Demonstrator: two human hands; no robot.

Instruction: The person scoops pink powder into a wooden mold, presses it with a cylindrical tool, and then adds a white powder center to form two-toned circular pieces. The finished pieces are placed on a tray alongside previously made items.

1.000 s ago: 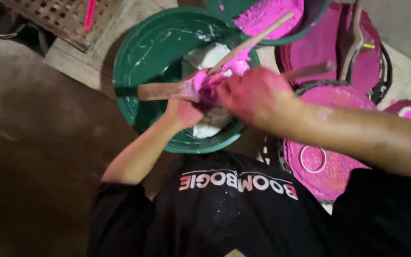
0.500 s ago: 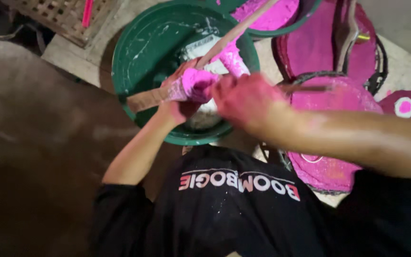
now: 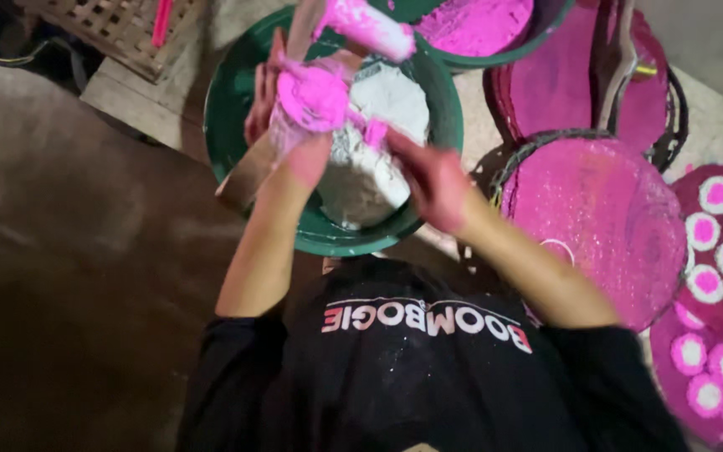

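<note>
Left hand (image 3: 294, 125) gripping pink-caked mould (image 3: 315, 96) over green basin (image 3: 228, 92) holding white powder (image 3: 378, 159); right hand (image 3: 433, 180) fingers hanging loosely open.

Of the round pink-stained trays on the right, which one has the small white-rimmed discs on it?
The far-right tray, cut off by the frame edge: it carries rows of small pink discs with white rims. The big tray beside it holds only pink powder.

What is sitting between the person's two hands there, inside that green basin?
In the head view, a heap of white powder lies in the green basin between the left hand, which holds a pink-coated lump, and the pink-stained right hand.
</note>
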